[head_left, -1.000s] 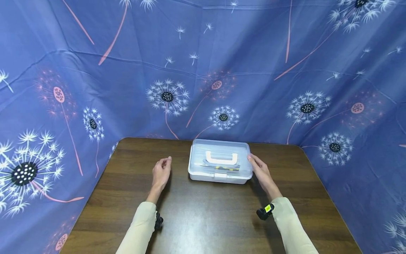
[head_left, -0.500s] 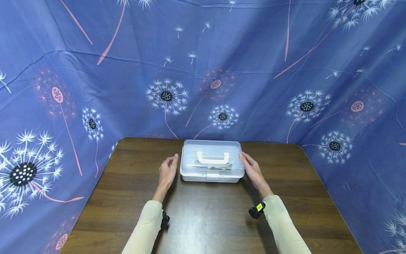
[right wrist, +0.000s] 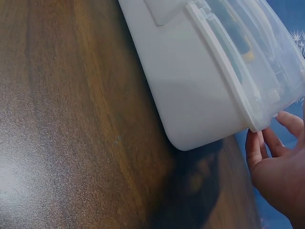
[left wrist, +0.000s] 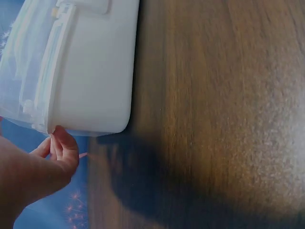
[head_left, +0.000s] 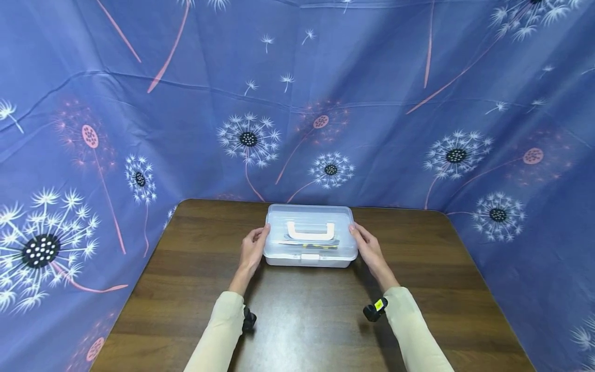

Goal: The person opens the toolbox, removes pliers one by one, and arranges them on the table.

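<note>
A white plastic storage box (head_left: 307, 262) with a translucent lid (head_left: 279, 235), white carry handle (head_left: 310, 236) and front latch (head_left: 310, 257) sits near the table's far edge. Its lid is down. My left hand (head_left: 252, 251) holds the box's left end, fingertips curled at the rim, as the left wrist view shows. At the opposite end, my right hand (head_left: 369, 250) grips the rim, with fingers tucked beneath it in the right wrist view. Blurred items with dark and yellow parts (right wrist: 245, 50) show through the lid.
The brown wooden table (head_left: 297, 320) ends just behind the box. A blue dandelion-print cloth (head_left: 288, 129) hangs close behind it and along both sides. A black wrist camera (head_left: 375, 310) sits on the right wrist, another (head_left: 249, 320) on the left.
The box has slid left across the table with my right hand on its right end. My left hand has moved right and now meets the left end.
</note>
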Motion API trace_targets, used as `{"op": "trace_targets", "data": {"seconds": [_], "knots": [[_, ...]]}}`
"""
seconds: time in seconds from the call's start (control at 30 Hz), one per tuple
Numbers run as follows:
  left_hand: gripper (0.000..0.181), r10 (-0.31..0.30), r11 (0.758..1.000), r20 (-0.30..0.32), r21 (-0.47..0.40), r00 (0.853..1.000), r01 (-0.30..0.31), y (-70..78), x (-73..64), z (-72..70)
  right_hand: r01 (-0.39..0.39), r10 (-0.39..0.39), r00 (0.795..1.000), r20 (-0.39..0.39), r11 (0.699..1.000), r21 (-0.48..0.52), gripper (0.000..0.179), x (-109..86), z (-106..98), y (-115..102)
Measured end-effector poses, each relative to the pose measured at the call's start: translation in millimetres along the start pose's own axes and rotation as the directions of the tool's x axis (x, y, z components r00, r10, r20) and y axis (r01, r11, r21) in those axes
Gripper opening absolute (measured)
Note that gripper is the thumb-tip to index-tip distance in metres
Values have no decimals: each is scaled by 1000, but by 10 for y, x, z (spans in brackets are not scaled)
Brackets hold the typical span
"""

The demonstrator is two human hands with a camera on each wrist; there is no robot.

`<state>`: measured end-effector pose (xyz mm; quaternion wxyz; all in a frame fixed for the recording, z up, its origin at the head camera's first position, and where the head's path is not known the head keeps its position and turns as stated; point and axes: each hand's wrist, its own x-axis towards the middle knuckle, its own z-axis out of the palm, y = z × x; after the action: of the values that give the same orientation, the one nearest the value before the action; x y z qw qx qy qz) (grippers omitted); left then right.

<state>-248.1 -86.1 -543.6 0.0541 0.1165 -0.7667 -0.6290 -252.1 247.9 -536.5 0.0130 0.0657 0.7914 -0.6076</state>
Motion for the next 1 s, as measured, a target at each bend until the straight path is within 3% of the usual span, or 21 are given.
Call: {"op": "trace_targets", "data": {"seconds": [0.13,0.5,0.73,1.0], "knots": [[62,-9,998,21,-62,1000,10,6,-11,12,5,-5,1000,-2,1000,-1,71,-12,-11,5],[63,-41,994,39,-103,998,45,-5,-69,-23,-4,4,1000,11,999,35,67,-91,-7,3],[62,-56,993,79,-95,995,64,-22,-97,-77,-22,21,999,24,999,28,66,-172,-18,-24],[59,-49,995,80,-79,996,55,-9,-195,-105,-34,34,999,5,999,6,66,-253,-15,12]]}}
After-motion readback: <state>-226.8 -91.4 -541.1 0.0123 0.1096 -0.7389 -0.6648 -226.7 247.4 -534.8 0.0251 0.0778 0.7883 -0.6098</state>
